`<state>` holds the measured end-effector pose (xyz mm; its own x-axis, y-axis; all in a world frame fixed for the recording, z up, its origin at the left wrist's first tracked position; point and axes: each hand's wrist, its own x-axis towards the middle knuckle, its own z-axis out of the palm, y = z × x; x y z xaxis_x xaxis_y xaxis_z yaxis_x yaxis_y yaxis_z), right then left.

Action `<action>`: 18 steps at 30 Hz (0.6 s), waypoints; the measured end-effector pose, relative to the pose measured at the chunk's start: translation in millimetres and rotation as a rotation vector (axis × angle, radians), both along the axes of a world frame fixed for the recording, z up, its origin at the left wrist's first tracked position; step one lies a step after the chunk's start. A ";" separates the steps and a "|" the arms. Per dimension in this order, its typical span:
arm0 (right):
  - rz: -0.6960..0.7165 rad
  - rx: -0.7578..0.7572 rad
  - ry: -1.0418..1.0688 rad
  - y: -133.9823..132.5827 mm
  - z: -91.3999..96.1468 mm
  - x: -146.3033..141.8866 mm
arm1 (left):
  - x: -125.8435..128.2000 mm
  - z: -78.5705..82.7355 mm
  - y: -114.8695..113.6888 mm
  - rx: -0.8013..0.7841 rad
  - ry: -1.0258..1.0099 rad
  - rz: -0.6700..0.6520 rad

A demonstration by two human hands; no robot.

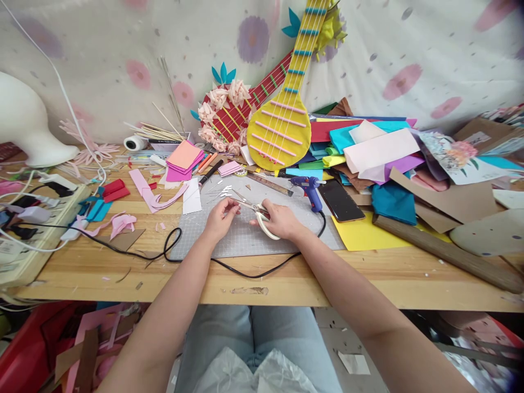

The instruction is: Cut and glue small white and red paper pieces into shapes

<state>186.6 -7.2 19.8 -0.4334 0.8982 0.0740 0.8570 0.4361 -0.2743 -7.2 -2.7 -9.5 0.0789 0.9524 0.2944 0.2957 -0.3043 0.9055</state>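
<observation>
My right hand (280, 219) grips a pair of scissors (262, 214) with cream-white handles, the blades pointing left towards my other hand. Thumb and fingers of my left hand (223, 219) are pinched together by the blade tips; whatever they hold is too small to make out. Both hands are over a grey gridded cutting mat (196, 234). Just beyond my left hand lie several thin wire-like pieces with small white bits (226, 190) on them. A blue glue gun (310, 191) rests past my right hand, its black cable (262, 275) looping in front of the mat.
Yellow (282, 131) and red (223, 123) lute-shaped crafts lean at the back. A phone (340, 199) lies right of the glue gun, near heaped coloured sheets (380, 150). Pink paper squares (184, 158) sit back left; a power strip (41, 234) occupies the left edge.
</observation>
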 end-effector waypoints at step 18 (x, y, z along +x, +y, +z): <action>-0.166 0.067 0.091 5.1 -5.8 0.6 | 7.8 8.6 -4.0 -0.272 -0.461 -0.105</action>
